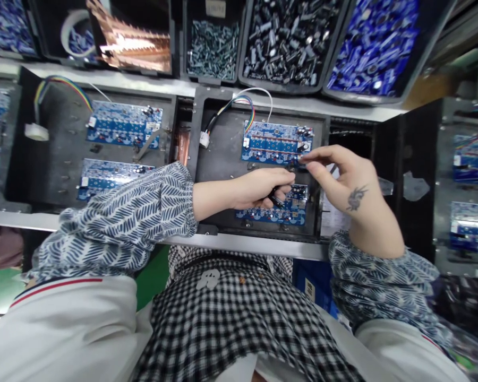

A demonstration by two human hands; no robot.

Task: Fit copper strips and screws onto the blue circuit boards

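Note:
My left hand (265,188) is closed over the lower circuit board (271,215), with dark cylindrical capacitors (278,196) showing under its curled fingers. My right hand (342,175) has thumb and forefinger brought together at the lower right corner of the upper circuit board (276,142). Whatever is between those fingertips is too small to make out. Both blue boards lie in a black tray (219,164). From the upper board a bundle of coloured wires (252,109) runs left to a white connector (204,139).
Behind the rail stand bins of black capacitors (290,42), blue capacitors (372,48), small grey-green parts (213,50) and copper-coloured strips (137,42). Another tray (51,170) with boards sits left, and further boards (472,225) lie right. A metal rail (239,242) borders the front.

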